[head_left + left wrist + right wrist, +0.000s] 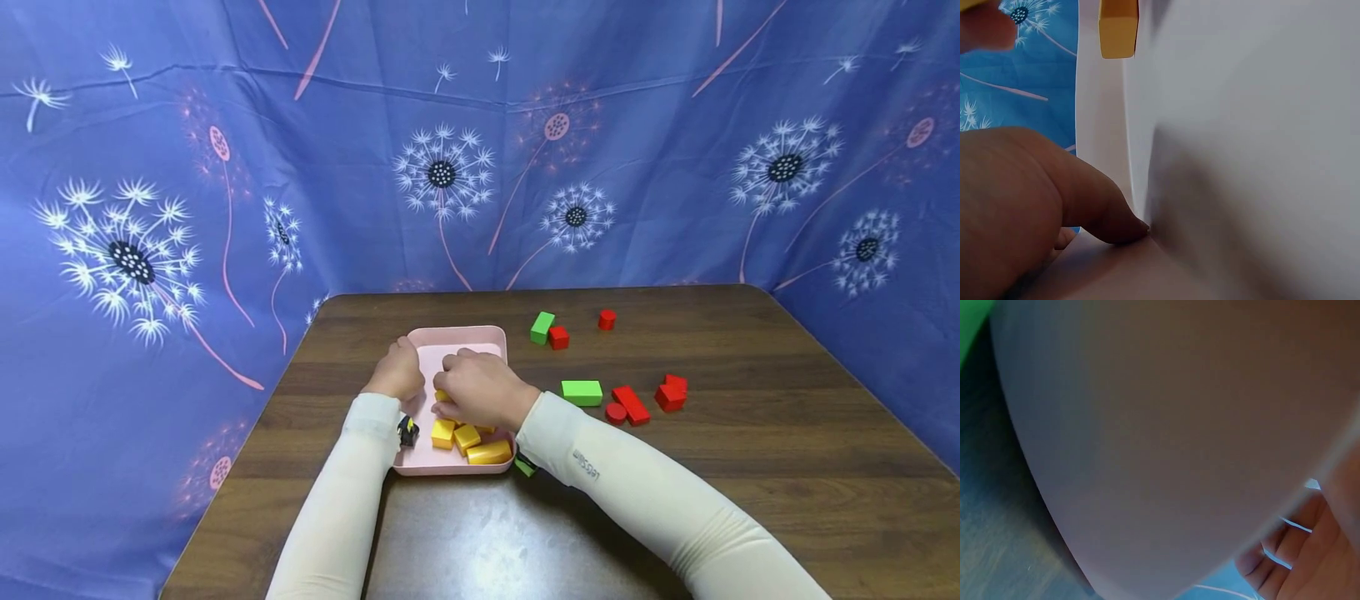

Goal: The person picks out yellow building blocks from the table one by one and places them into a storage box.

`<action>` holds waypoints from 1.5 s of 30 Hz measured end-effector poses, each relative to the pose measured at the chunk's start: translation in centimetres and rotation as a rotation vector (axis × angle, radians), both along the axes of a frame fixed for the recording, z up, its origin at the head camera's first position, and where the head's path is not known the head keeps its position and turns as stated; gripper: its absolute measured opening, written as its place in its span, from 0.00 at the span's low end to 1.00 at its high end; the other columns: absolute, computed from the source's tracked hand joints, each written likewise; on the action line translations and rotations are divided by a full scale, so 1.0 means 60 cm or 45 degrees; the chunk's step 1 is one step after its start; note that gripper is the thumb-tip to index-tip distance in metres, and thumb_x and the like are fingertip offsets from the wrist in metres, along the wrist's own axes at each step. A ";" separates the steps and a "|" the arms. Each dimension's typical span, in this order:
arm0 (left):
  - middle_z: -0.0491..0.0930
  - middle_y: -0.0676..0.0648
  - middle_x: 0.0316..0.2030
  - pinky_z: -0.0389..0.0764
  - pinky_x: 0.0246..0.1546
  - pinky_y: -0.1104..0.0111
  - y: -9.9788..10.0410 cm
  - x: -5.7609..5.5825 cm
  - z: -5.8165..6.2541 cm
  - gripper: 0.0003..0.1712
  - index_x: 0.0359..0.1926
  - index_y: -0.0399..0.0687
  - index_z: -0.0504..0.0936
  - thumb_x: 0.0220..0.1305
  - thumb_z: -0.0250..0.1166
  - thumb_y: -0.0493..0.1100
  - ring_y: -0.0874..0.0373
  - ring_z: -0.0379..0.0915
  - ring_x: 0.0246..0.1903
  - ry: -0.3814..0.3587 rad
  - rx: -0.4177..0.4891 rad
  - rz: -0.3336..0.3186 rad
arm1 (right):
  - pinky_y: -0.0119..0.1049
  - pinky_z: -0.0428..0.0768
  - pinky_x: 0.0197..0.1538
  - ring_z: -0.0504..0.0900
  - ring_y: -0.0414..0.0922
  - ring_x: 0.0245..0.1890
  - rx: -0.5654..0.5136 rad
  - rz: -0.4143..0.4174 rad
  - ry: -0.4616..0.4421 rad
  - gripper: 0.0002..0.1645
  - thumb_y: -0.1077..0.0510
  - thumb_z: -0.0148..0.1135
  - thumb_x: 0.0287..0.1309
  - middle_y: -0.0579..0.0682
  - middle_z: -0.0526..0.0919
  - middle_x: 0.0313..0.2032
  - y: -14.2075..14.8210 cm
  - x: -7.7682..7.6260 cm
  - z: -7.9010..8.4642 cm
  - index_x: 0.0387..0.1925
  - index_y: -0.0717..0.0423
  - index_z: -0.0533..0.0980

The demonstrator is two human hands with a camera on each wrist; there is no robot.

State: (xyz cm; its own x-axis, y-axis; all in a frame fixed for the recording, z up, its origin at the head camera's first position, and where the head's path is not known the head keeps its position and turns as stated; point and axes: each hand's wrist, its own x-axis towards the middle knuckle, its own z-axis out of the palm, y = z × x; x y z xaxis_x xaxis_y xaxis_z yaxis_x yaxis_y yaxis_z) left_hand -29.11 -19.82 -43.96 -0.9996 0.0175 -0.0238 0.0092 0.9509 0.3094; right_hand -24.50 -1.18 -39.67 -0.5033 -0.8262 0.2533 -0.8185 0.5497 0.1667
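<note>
A pink tray lies on the table with several yellow blocks in its near part. My left hand grips the tray's left wall, the thumb pressed inside near a corner in the left wrist view. Over the middle of the tray is my right hand, its fingers curled and pinching a yellow block that they partly hide. In the right wrist view the tray's outer wall covers most of that hand, leaving several fingers showing.
Right of the tray lie green blocks and red blocks. Farther back are another green block and a red cylinder. A green piece sits by the tray's near right corner. A patterned blue cloth hangs behind.
</note>
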 end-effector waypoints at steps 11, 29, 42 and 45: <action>0.68 0.33 0.41 0.79 0.41 0.51 0.001 0.001 -0.004 0.32 0.55 0.26 0.57 0.53 0.61 0.35 0.44 0.71 0.34 0.005 0.005 0.008 | 0.38 0.74 0.26 0.65 0.41 0.25 -0.001 -0.006 0.011 0.16 0.37 0.60 0.54 0.42 0.69 0.25 -0.001 -0.005 -0.011 0.29 0.44 0.78; 0.67 0.31 0.43 0.79 0.42 0.51 0.006 0.001 0.008 0.33 0.55 0.24 0.56 0.54 0.60 0.35 0.42 0.71 0.35 0.000 -0.003 0.008 | 0.37 0.75 0.25 0.66 0.42 0.25 0.036 0.004 0.030 0.13 0.40 0.60 0.55 0.42 0.71 0.25 0.001 -0.010 -0.015 0.29 0.42 0.79; 0.67 0.31 0.41 0.79 0.42 0.51 0.003 0.001 0.011 0.31 0.54 0.23 0.56 0.54 0.59 0.35 0.43 0.71 0.35 0.008 0.001 -0.024 | 0.37 0.75 0.28 0.67 0.42 0.27 0.055 -0.003 -0.017 0.11 0.43 0.58 0.56 0.42 0.72 0.25 0.002 -0.013 -0.016 0.31 0.43 0.78; 0.67 0.31 0.43 0.78 0.44 0.51 0.000 0.002 0.010 0.32 0.55 0.24 0.56 0.54 0.59 0.34 0.44 0.70 0.36 -0.022 0.029 -0.016 | 0.38 0.76 0.29 0.69 0.42 0.28 0.055 -0.020 -0.034 0.12 0.42 0.58 0.55 0.42 0.73 0.26 0.003 -0.009 -0.017 0.32 0.43 0.78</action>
